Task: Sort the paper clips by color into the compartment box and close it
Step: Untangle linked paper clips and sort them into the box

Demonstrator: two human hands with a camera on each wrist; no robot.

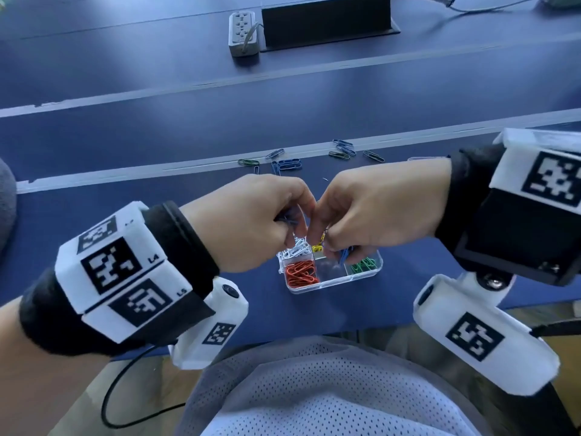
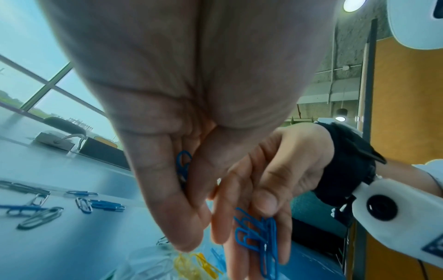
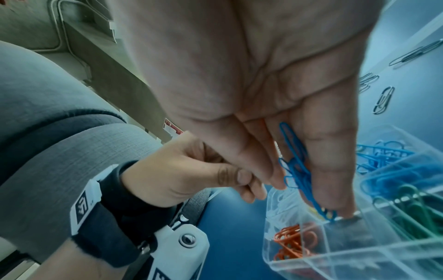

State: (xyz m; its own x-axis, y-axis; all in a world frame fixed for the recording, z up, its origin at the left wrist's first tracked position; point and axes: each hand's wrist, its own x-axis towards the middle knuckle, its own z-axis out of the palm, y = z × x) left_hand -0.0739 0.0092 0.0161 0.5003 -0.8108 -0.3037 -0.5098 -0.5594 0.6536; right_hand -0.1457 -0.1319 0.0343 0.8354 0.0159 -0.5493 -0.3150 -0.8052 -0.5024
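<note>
A clear compartment box (image 1: 323, 286) sits on the blue table near its front edge. It holds red clips (image 1: 300, 273), white clips (image 1: 295, 250), yellow clips (image 1: 317, 247) and green clips (image 1: 363, 265). The front middle cell looks bare. My right hand (image 1: 330, 247) pinches a bunch of blue clips (image 3: 297, 170), their tips down at a divider over the box (image 3: 359, 253). My left hand (image 1: 290, 223), touching the right one above the box, grips a blue clip (image 2: 183, 164). More blue clips (image 3: 388, 151) lie in a far cell.
Loose blue, green and dark clips (image 1: 289, 163) lie scattered on the table beyond my hands, with more (image 1: 344, 149) further right. A grey power strip (image 1: 243, 33) and a black box (image 1: 327, 20) stand at the back. The table edge runs just before the box.
</note>
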